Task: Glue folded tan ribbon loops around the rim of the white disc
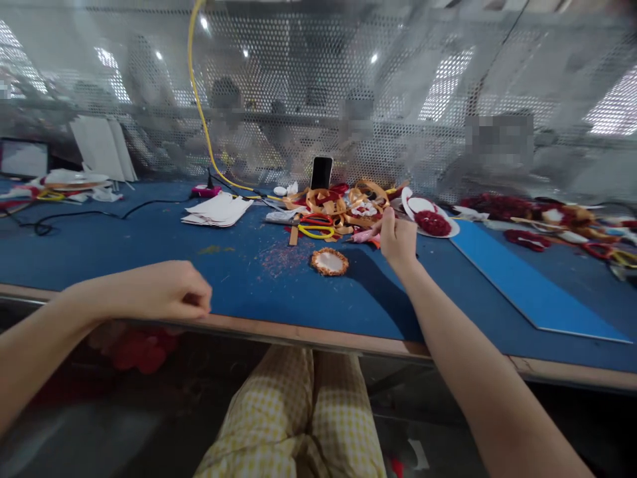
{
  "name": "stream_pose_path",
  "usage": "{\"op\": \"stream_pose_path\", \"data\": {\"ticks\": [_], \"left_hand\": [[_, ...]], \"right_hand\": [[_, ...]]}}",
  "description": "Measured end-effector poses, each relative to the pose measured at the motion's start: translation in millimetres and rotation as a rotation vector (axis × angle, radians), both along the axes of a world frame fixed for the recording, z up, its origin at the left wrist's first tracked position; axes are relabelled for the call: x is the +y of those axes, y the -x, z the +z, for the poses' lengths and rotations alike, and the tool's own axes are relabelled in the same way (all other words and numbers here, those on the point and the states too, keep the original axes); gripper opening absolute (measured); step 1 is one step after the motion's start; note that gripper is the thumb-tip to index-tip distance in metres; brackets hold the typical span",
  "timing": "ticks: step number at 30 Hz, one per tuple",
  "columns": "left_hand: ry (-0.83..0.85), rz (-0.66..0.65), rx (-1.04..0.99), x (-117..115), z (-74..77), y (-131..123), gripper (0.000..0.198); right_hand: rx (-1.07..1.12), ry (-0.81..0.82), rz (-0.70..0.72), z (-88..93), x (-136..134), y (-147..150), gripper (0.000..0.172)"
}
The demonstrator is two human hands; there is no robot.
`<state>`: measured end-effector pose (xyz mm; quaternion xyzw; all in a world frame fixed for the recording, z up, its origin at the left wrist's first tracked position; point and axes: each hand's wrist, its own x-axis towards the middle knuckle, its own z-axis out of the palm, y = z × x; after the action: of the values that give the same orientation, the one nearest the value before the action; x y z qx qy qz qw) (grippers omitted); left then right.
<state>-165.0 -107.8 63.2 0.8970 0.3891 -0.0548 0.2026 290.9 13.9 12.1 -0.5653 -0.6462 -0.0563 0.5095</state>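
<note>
Near the front edge of the table, my left hand (164, 290) rests in a loose fist, with nothing visible in it. Farther forward and to the right, my right hand (398, 238) is closed around a pink tool that looks like a glue gun (365, 236), mostly hidden by the fingers; its pale tip points left. Between my hands lies a small round piece (330, 262) with a white centre and a ruffled orange-brown rim. Just behind it are scissors with red and yellow handles (316, 230), beside a heap of tan ribbon (361, 202).
White sheets (217, 209) lie stacked left of the ribbon. A phone (321, 173) stands upright behind it. White discs with dark red ruffles (432, 222) and a blue board (532, 279) lie to the right. A yellow cable (196, 93) hangs before the perforated screen (298, 86).
</note>
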Motion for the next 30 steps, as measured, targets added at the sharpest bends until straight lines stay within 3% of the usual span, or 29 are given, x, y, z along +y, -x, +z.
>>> {"op": "stream_pose_path", "data": {"ticks": [2,5,9,13,15,18,22,25,30], "left_hand": [[-0.020,0.146,0.150,-18.3,-3.4,13.6,0.016],[-0.080,0.348,0.317,-32.1,-10.2,28.0,0.017],[-0.306,0.320,0.329,-22.5,-8.8,23.6,0.026],[-0.367,0.213,0.189,11.6,-1.4,-24.7,0.032],[-0.343,0.136,0.084,34.6,-1.8,-62.0,0.044],[-0.371,0.001,-0.035,74.2,-8.7,-121.8,0.051],[-0.603,-0.106,-0.058,127.2,-22.6,-186.5,0.040],[-0.777,-0.110,-0.023,155.8,-33.2,-210.4,0.027],[-0.821,-0.065,0.052,176.1,-52.4,-210.1,0.024]], "right_hand": [[-0.020,0.062,-0.096,2.3,2.8,-3.4,0.078],[-0.162,0.297,-0.274,7.8,4.2,-6.1,0.066],[-0.318,0.549,-0.369,7.4,4.2,-9.5,0.047],[-0.373,0.686,-0.363,-2.3,7.1,-17.1,0.056],[-0.408,0.724,-0.308,-5.8,9.6,-21.4,0.050],[-0.450,0.738,-0.243,-6.6,12.8,-26.0,0.035],[-0.454,0.706,-0.238,-3.9,14.3,-27.8,0.036],[-0.437,0.658,-0.292,-3.3,14.0,-27.1,0.042],[-0.407,0.607,-0.326,-6.9,13.5,-23.2,0.045]]}}
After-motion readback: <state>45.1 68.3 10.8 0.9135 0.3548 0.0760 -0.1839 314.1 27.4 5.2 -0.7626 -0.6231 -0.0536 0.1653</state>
